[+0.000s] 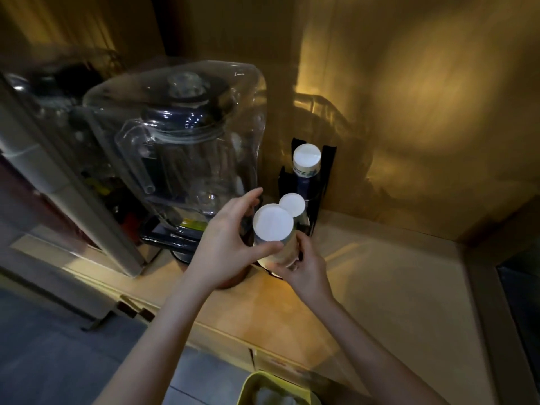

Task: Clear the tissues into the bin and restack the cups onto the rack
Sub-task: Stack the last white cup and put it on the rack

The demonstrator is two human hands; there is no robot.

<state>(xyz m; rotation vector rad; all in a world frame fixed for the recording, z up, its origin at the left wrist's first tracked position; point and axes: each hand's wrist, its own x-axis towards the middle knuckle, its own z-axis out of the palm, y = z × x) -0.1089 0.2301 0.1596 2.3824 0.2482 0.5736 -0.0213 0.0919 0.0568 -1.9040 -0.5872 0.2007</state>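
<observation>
Two hands, one inverted white paper cup stack [273, 226], at a black upright cup rack [327, 171].

Left hand [226, 238] and right hand [305, 266] both grasp the stack above the pale wooden surface [394, 287]. Two further white-based stacks [306, 159] stand in the rack. Yellow-rimmed bin [254, 384] below holds pale tissue; clear plastic blender housing [181, 135] at left.

You see a clear-hooded blender [181, 147] at the counter's [380, 287] back left, a fridge door [73, 200] beyond its left edge.
</observation>
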